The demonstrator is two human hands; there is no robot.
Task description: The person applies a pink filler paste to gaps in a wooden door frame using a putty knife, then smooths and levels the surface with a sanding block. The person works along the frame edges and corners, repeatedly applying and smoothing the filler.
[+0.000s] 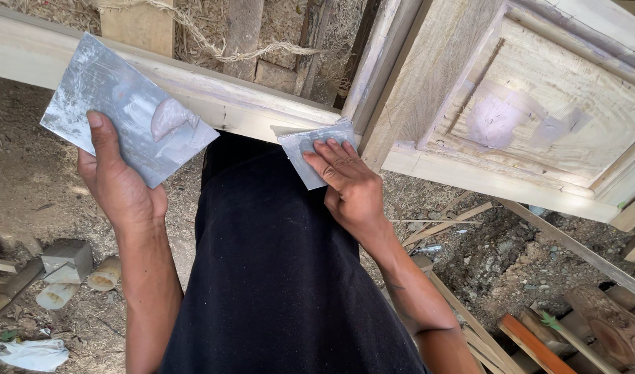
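Small metal scraper (317,154) sits flat under my right hand (352,197), top edge against the underside edge of the pale door frame rail (213,97), right beside the stile corner. Fingers (329,154) lie extended and pressed on the blade face, not curled round it. Its long axis runs from lower right up to upper left, working edge pointing up at the rail.

Left hand (120,187) carries the larger square metal plate (127,111): thumb over the top face, other fingers hidden beneath, so a closed pinch grip. A dab of grey-pink putty (170,116) sits near the plate's right side. The plate tilts, low corner toward my body.

Rail and panelled door (532,118) show purplish filled patches. Below: black trousers (276,277), dirt floor (26,180) with wood offcuts (68,266), a white rag (30,353), red-tipped slats (539,346).

Risks, my read: scraper is only pinned by finger pressure, so a slip along the rail could drop it or drag fingertips over the wood edge. The plate's tilt could let putty slide toward the trousers.
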